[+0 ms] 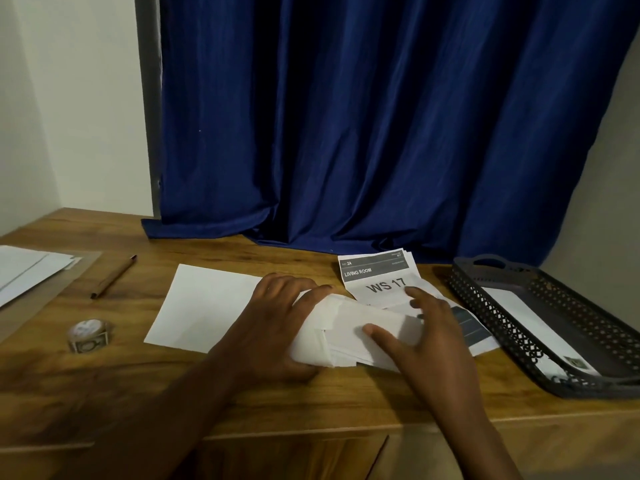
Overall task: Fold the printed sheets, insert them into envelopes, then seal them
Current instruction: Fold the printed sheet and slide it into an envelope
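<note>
A stack of white envelopes (349, 337) lies on the wooden table (242, 396), partly over a printed sheet (377, 275) that reads "LIVING ROOM" and "WS 17". My left hand (277, 327) lies on the stack's left end, fingers spread over it and thumb at its near edge. My right hand (426, 327) rests on the stack's right end, thumb on top, fingers reaching toward the printed sheet. A plain white sheet (204, 306) lies flat to the left, partly under my left hand.
A dark perforated tray (512, 327) holding an envelope (533, 320) sits at the right. A roll of tape (89, 336) and a brown pen (114, 276) lie at the left, with more white papers (27, 271) at the far left edge. A blue curtain (381, 116) hangs behind.
</note>
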Demonstrator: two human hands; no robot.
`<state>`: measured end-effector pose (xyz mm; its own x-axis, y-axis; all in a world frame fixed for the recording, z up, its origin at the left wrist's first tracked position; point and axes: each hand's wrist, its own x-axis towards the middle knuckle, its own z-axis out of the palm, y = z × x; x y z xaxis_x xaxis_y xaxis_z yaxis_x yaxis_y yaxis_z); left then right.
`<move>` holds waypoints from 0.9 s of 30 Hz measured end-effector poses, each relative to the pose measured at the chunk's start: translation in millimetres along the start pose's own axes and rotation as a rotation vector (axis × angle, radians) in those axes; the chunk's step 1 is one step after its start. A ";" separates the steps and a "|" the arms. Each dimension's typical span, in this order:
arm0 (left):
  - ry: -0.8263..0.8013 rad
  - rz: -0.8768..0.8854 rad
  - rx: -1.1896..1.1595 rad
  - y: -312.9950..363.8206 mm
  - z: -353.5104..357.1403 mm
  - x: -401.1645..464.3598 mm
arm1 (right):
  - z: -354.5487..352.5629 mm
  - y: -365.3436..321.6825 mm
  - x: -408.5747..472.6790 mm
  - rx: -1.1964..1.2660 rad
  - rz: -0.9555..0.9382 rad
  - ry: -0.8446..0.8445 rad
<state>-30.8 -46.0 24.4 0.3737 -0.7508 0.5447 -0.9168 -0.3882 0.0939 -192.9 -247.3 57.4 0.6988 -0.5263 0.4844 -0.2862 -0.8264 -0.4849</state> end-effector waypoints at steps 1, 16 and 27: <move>0.008 -0.001 0.009 -0.1 -0.1 0.2 | -5.5 8.8 -2.7 0.100 0.103 -0.062; -0.027 0.047 -0.029 4.1 1.9 -0.2 | 46.5 -16.2 -11.1 0.692 0.093 -0.340; -0.003 0.054 -0.054 2.1 3.5 -0.3 | 75.4 -28.5 -7.7 0.683 0.090 -0.301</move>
<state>-32.4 -48.4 21.4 0.3237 -0.7713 0.5480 -0.9419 -0.3176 0.1094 -140.6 -204.6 12.6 0.8691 -0.4273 0.2492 0.0515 -0.4229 -0.9047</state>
